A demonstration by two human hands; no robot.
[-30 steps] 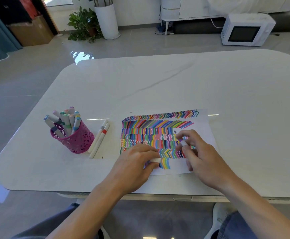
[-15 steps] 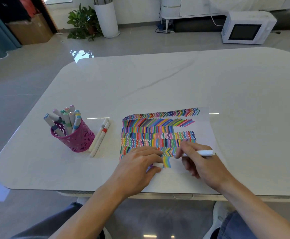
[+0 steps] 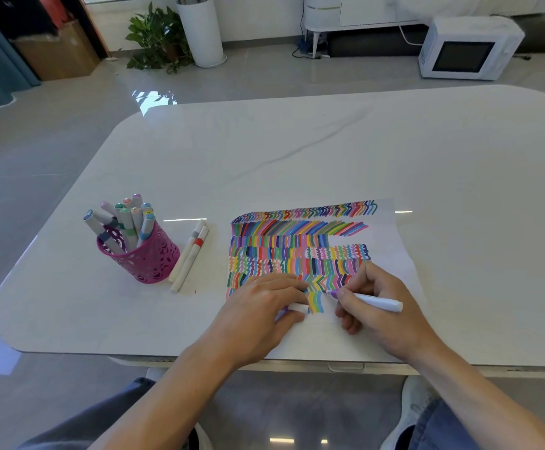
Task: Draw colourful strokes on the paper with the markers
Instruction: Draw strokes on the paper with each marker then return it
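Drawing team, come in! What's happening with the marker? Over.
Right hand grips purple marker, tip at paper. Left hand pinches white cap, resting on paper. Nothing blocking.

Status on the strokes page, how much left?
Done: several coloured rows cover the upper paper. In hand: right hand holds a purple marker, tip by the short bottom row; left hand pinches a white cap. Left: the bare strip right of that row.

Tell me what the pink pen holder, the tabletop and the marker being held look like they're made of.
The pink pen holder looks like painted metal or hard plastic, matte; its wall is pierced in a lacy pattern. The tabletop seems polished stone or a stone-look slab: white, faint grey veins, glossy reflections. The marker has a smooth white barrel, probably plastic, and a purple tip.
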